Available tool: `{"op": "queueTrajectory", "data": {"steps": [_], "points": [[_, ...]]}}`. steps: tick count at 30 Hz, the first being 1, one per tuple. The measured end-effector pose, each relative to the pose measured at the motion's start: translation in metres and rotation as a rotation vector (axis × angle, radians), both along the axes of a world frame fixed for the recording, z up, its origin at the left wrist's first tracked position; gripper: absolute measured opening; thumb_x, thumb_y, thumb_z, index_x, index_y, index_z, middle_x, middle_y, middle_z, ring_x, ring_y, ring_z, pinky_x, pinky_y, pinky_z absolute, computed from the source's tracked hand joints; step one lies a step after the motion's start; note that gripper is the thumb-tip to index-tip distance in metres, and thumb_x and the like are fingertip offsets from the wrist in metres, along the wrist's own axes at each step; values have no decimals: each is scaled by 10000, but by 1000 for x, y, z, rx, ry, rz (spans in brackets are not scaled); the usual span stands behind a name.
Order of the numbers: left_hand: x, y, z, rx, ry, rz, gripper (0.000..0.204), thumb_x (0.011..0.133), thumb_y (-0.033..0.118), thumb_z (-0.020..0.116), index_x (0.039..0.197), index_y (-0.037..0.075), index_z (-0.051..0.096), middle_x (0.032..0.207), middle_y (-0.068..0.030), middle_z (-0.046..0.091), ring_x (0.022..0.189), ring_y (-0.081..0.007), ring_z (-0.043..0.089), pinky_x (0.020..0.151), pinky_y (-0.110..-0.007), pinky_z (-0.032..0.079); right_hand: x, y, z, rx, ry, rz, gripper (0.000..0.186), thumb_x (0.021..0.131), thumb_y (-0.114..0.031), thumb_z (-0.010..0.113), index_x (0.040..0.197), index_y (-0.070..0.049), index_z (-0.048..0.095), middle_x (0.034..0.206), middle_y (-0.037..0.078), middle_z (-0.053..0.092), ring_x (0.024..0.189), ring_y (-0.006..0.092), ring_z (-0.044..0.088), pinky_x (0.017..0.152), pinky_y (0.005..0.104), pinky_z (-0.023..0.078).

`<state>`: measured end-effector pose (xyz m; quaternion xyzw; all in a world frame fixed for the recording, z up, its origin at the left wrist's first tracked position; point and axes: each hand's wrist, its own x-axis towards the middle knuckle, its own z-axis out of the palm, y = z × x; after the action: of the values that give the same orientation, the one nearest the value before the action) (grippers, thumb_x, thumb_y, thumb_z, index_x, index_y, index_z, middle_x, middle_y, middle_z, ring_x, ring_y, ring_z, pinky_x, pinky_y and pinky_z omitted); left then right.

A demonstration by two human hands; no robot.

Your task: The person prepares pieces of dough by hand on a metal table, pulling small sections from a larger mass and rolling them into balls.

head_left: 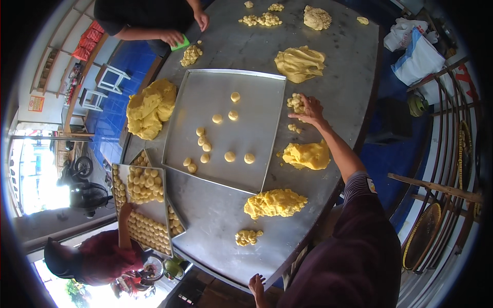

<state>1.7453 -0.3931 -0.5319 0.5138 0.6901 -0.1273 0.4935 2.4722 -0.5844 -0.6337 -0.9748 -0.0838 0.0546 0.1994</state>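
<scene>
Dough bits (295, 101) are bunched at about 10 o'clock from the right hand (312, 110), right at its fingers, which are spread apart. Big yellow lump (307, 155) sits at 6, metal tray (251, 134) around 9; left hand (256, 285) is way down at 6 o'clock in view, can't tell if its fingers are closed.

The right hand (311, 110) is at small dough lumps (294, 102) beside a metal tray (259, 123) bearing round dough balls (230, 156).
</scene>
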Motion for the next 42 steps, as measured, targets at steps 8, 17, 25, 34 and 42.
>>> {"op": "queueTrajectory", "data": {"steps": [8, 17, 25, 34, 42], "points": [[6, 4, 3, -6, -18, 15, 340, 1002, 200, 562, 1219, -62, 567, 1019, -174, 710, 816, -251, 734, 580, -319, 569, -48, 17, 26, -81, -128, 420, 1226, 459, -496, 952, 1507, -357, 330, 1390, 145, 378, 1244, 404, 436, 929, 629, 459], [22, 10, 6, -55, 16, 11, 372, 987, 225, 578, 1263, -24, 571, 1091, -156, 704, 864, -242, 709, 644, -325, 537, -25, 29, 1, -25, -39, 148, 1008, 583, -360, 899, 1459, -321, 403, 1318, 121, 431, 1124, 406, 501, 772, 556, 574], [6, 10, -6, -16, -50, 66, 340, 1000, 216, 570, 1228, -35, 573, 1032, -156, 712, 809, -230, 729, 554, -297, 537, -40, 4, 9, -89, -137, 421, 787, 628, -323, 873, 1341, -250, 547, 1300, 136, 432, 1160, 376, 490, 915, 509, 494], [-11, -11, -7, -33, -17, 120, 377, 998, 245, 567, 1241, -42, 568, 1057, -166, 712, 818, -240, 731, 550, -300, 534, -33, -9, 7, 8, 204, 46, 970, 604, -334, 893, 1435, -218, 407, 1338, 198, 382, 1222, 430, 447, 953, 535, 506], [-43, -38, -11, -2, -108, 247, 359, 1008, 225, 564, 1251, -39, 569, 1051, -180, 704, 798, -235, 725, 532, -309, 540, -4, -26, 39, 1421, 814, -195, 621, 862, -213, 693, 1418, -141, 427, 1165, 104, 592, 962, 274, 651, 792, 362, 572]]}}
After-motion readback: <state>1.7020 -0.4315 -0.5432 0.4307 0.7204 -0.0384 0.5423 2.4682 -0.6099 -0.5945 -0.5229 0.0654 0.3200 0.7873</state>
